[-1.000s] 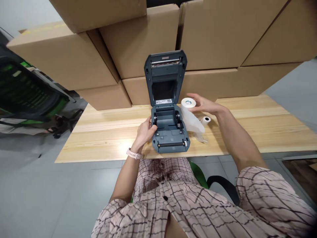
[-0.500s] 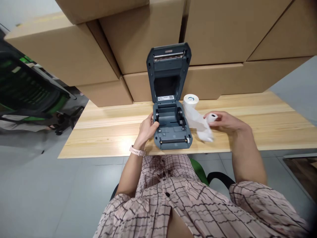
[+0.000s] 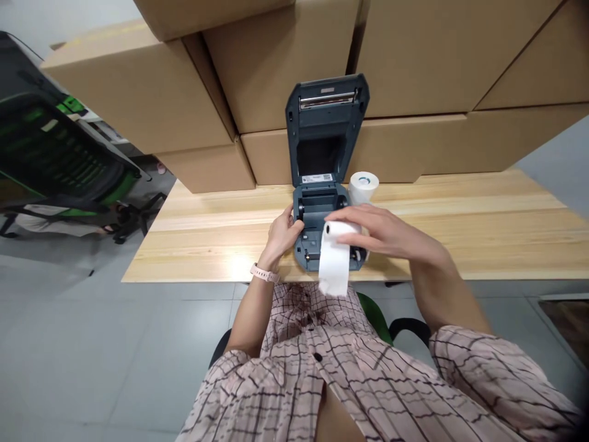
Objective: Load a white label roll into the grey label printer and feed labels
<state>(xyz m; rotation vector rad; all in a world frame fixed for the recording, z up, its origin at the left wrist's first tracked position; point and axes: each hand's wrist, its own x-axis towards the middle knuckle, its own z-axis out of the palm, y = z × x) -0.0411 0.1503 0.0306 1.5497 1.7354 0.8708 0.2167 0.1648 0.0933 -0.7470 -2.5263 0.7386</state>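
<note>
A dark grey label printer stands on the wooden table with its lid swung up and its roll bay exposed. My left hand grips the printer's left side at the bay. My right hand holds a small white paper roll over the front of the printer, and a loose strip of paper hangs down from it past the table edge. A larger white roll stands upright just right of the printer.
Large cardboard boxes are stacked along the back of the table, right behind the printer. A black and green office chair stands at the left on the grey floor. Another chair's green and black seat shows under me.
My right hand left the larger roll, picked up the small roll from the table to the right and carried it left over the printer. The left hand stayed on the printer.
</note>
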